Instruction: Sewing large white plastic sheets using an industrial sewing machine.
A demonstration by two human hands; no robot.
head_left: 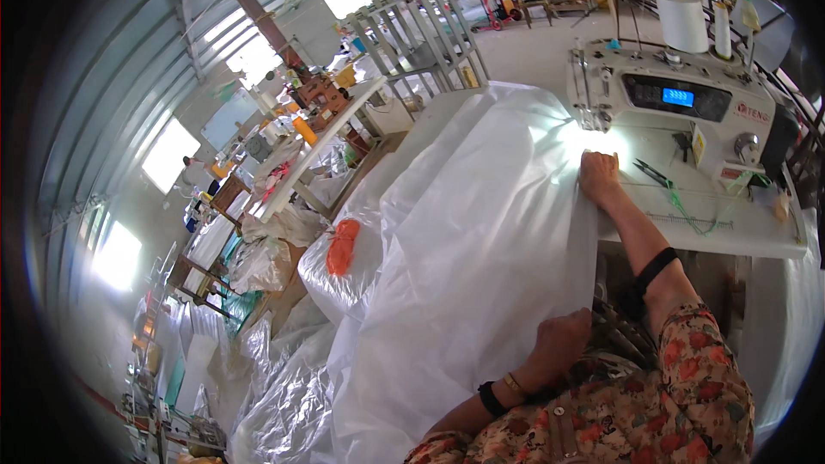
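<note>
A large translucent white plastic sheet [481, 223] runs from the sewing machine [687, 107] down to my lap and spreads over the left side. Close to the lit needle area, my right hand [599, 177] is closed on the sheet's right edge. Nearer my body, my left hand [560, 345] grips the same edge with curled fingers. Black-handled thread snips [653, 174] rest on the machine table [773, 241], just right of my right hand. The needle itself is lost in the lamp's glare.
Green thread [687, 216] trails over the machine table. White thread cones [682, 21] stand above the machine. An orange bundle [342, 247] lies on clear plastic at left. Beyond are a long white table [292, 176] with goods, and an upturned metal-legged frame [421, 39].
</note>
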